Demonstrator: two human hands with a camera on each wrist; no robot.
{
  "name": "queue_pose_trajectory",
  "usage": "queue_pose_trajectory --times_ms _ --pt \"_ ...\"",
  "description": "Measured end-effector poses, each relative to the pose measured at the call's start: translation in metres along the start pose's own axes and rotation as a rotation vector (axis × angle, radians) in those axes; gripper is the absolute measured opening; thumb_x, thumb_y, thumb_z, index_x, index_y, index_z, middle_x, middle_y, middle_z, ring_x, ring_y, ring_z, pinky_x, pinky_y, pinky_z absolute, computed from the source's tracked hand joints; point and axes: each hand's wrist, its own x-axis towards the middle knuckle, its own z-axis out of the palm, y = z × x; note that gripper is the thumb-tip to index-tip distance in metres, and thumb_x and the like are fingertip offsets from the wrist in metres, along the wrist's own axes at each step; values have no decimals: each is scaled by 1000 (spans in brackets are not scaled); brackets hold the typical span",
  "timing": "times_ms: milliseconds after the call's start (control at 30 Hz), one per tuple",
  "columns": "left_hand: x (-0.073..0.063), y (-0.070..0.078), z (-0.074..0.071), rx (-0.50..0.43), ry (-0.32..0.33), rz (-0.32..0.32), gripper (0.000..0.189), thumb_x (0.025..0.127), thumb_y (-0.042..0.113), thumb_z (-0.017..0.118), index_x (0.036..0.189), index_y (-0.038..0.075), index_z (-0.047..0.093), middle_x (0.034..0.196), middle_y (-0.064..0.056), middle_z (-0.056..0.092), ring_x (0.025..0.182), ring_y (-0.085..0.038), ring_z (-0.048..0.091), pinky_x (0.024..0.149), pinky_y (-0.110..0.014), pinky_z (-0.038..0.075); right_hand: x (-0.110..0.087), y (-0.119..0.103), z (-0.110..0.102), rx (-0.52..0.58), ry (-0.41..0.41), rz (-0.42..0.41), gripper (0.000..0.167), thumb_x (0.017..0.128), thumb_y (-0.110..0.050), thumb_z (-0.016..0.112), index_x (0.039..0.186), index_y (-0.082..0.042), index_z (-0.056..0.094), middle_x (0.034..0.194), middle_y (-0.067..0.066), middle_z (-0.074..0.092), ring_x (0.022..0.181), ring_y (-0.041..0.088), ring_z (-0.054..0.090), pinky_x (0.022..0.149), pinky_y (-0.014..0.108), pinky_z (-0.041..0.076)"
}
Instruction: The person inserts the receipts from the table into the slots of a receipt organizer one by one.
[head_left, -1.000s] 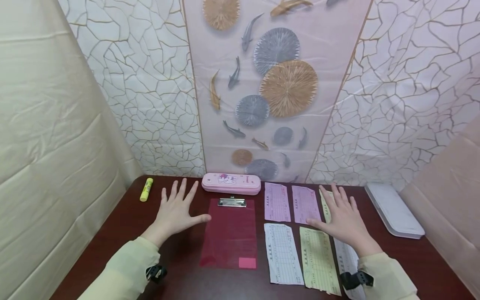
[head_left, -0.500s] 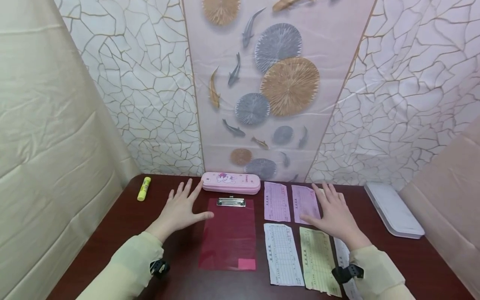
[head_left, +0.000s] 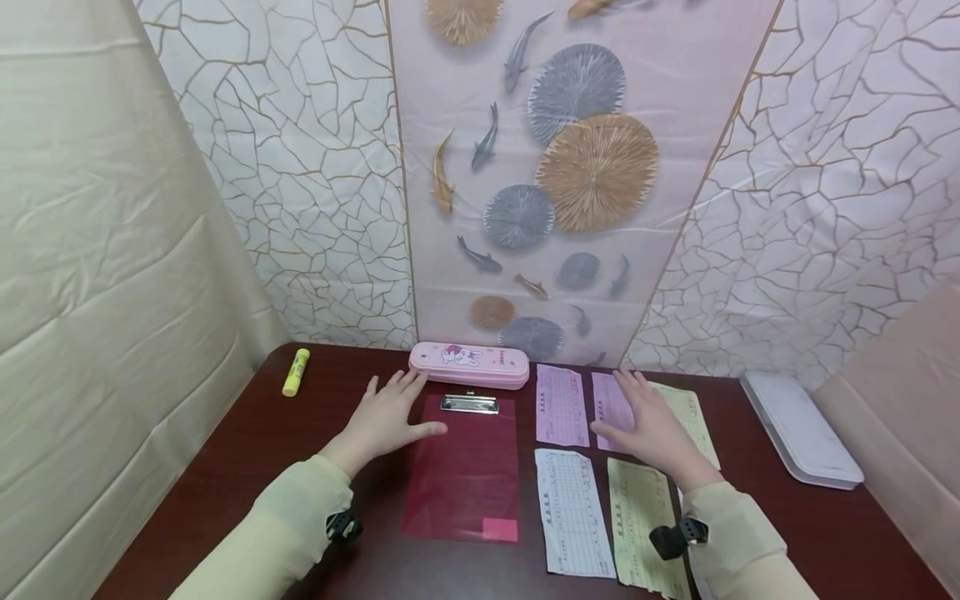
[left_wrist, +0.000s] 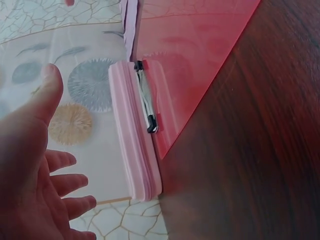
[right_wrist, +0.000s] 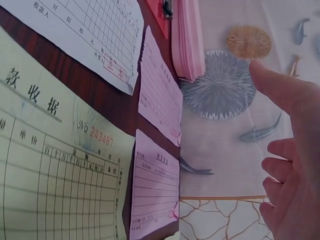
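Foremost on the counter (head_left: pixel 420 575), a white slip (head_left: pixel 697 579) lies largely covered by the right sleeve (head_left: pixel 738 529); its extent cannot be established. Left of it lie a yellow slip (head_left: pixel 637 508) and a second white slip (head_left: pixel 573 512), long axes running roughly away from the person. The right wrist unit (head_left: pixel 670 540) obscures part of the yellow slip.

The clipboard (head_left: pixel 465 475) lies flat, left of these slips, long axis likewise, clip (head_left: pixel 469 404) at the far end. Judged the governing relation: it sits between the two hands, directly right of the left hand (head_left: pixel 378 423), which is the nearer. The left thumb overlaps its edge in the head view; contact is not confirmed. The right hand (head_left: pixel 651 427) is nearer the slips.

Both grips: fingers extended, thumbs apart, nothing held.

Beyond, two pink slips stand side by side: the left one (head_left: pixel 562 406) in full view, the right one (head_left: pixel 606 400) partly hidden by the right hand, as is a far yellow slip (head_left: pixel 688 412). Fine print is mostly illegible.

At the rear: pencil case (head_left: pixel 471 365) crosswise behind the clip, glue stick (head_left: pixel 296 372) far left, white box (head_left: pixel 804 429) far right, contents unseen.
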Motion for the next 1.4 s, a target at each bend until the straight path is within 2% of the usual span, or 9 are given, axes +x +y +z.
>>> queue_pose_trajectory --times_ms 167,400,567,733,867,1000,1133,1300,1400 --pt "8 8 8 -10 -13 16 92 78 65 61 145 7 38 148 -15 39 137 -35 33 110 -60 19 6 1 7 38 -15 21 90 81 -43 71 144 5 29 149 30 25 138 47 20 108 62 21" --pt "21 21 24 -22 -53 123 80 81 55 66 137 0 48 140 -16 49 132 -34 41 109 -53 29 15 -5 14 53 -8 18 80 82 -31 73 141 7 34 140 31 39 126 50 40 102 60 34" --pt "33 27 30 -52 -51 155 71 82 48 69 133 1 52 137 -17 51 129 -32 46 107 -47 35 22 -10 17 59 -3 2 76 81 -25 74 139 8 37 138 31 42 126 48 40 103 58 34" --pt "49 26 37 -89 -60 185 62 84 42 69 130 2 56 134 -14 55 126 -27 49 106 -40 38 30 -11 23 68 -13 22 72 81 -22 74 137 8 40 138 30 43 127 46 40 103 57 35" --pt "60 26 41 -110 -44 219 52 85 34 70 126 3 60 125 -11 62 119 -24 55 102 -38 42 37 -9 28 61 -32 30 69 82 -23 73 137 6 43 136 28 47 125 45 44 101 56 38" --pt "71 26 47 -97 -23 225 41 86 27 70 119 5 65 113 -7 68 107 -21 61 95 -36 47 47 -6 33 72 -60 32 67 82 -22 73 137 4 44 132 27 51 122 44 48 99 56 39" --pt "82 26 55 -74 -4 211 32 86 24 70 114 8 68 108 -4 70 103 -18 63 92 -33 48 56 -4 36 74 -84 64 64 83 -23 73 136 2 46 132 25 53 123 42 47 101 55 37" --pt "88 28 63 -72 -32 204 15 87 12 67 102 11 73 95 1 71 90 -14 63 81 -30 51 65 -7 42 90 -92 58 59 85 -22 71 134 2 49 131 24 54 120 41 50 99 54 39" --pt "89 29 66 -49 -45 196 13 88 8 66 97 13 73 91 2 70 86 -12 62 78 -29 51 69 -9 47 109 -97 48 56 86 -21 70 133 2 50 130 24 55 118 41 52 98 54 41"
